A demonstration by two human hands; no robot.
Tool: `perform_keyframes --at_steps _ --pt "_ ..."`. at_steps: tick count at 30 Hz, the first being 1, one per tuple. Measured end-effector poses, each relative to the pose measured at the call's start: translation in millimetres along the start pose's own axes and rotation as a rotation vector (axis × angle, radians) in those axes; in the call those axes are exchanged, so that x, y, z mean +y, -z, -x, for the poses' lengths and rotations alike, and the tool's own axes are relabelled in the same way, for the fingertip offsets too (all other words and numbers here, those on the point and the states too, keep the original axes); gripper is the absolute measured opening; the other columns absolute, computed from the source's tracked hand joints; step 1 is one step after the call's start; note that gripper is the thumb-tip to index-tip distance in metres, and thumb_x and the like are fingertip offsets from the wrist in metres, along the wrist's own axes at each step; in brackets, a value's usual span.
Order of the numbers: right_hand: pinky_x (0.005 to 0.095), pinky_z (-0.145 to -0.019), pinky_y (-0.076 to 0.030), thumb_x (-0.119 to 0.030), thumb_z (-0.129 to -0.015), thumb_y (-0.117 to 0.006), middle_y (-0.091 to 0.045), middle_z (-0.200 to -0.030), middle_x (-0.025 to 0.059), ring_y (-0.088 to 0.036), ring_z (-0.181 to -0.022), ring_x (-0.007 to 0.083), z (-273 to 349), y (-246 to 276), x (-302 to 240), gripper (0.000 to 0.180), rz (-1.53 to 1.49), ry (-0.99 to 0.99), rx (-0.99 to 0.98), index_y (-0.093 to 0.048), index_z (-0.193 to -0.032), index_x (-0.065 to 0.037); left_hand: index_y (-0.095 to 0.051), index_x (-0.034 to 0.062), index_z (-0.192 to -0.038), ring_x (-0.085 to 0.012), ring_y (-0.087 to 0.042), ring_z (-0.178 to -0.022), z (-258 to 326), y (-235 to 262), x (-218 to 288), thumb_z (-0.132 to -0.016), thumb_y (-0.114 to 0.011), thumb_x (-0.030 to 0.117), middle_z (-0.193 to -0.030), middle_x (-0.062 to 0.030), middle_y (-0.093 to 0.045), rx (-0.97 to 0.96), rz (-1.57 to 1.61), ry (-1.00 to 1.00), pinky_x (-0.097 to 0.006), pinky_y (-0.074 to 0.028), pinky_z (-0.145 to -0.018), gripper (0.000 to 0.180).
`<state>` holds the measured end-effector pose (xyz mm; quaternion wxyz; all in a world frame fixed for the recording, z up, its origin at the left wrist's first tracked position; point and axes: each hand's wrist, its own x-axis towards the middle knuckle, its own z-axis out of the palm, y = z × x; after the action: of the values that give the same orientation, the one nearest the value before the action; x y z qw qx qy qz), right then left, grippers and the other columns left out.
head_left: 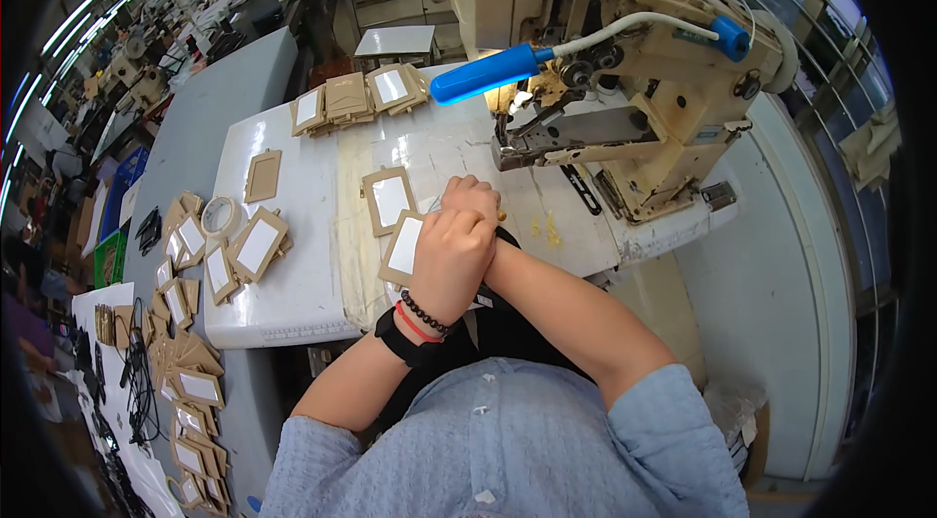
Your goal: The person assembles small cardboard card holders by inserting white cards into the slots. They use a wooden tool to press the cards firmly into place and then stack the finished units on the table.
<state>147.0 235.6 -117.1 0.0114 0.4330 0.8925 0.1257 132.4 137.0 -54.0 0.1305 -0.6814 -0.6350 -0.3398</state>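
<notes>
My left hand [453,252], with a dark wristband and beaded and red bracelets at its wrist, is closed. It lies against my right hand [472,196], whose fingers are curled too, over the near part of a white work table [283,298]. What either hand holds, if anything, is hidden by the fingers. Just left of them are two flat tan frames with white windows, one lower [398,259], partly covered by my left hand, and one farther away [390,204]. A sewing machine [664,118] with a narrow arm stands ahead and to the right.
A blue lamp [483,77] hangs over the sewing area. Stacked tan pieces [348,98] sit at the table's back. Left are a tape roll [222,216], more frames [257,245] and a single tan piece [263,175]. Several others lie on a grey surface [210,118].
</notes>
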Motion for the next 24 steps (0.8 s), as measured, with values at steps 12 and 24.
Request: perform_keyframes --at_steps 12,24 --pt "0.0459 -0.072 -0.055 -0.014 -0.088 -0.053 -0.066 -0.095 0.0187 -0.067 -0.083 0.037 4 1 24 0.015 -0.767 -0.063 0.095 -0.053 -0.099 -0.003 -0.061 0.0011 -0.101 -0.0307 -0.058 -0.087 37 5 40 -0.068 -0.067 -0.005 -0.093 -0.0112 -0.059 0.104 0.202 0.157 -0.037 -0.049 -0.076 0.033" --pt "0.0417 -0.066 -0.05 -0.013 -0.093 -0.057 -0.066 -0.086 0.0165 -0.064 -0.076 0.0355 11 27 21 0.012 -1.192 0.141 0.372 -0.06 -0.1 -0.004 -0.06 0.0019 -0.085 -0.026 -0.057 -0.069 25 2 47 -0.071 -0.072 0.002 -0.077 -0.0093 -0.056 0.177 0.273 -0.04 -0.035 -0.047 -0.062 0.018"
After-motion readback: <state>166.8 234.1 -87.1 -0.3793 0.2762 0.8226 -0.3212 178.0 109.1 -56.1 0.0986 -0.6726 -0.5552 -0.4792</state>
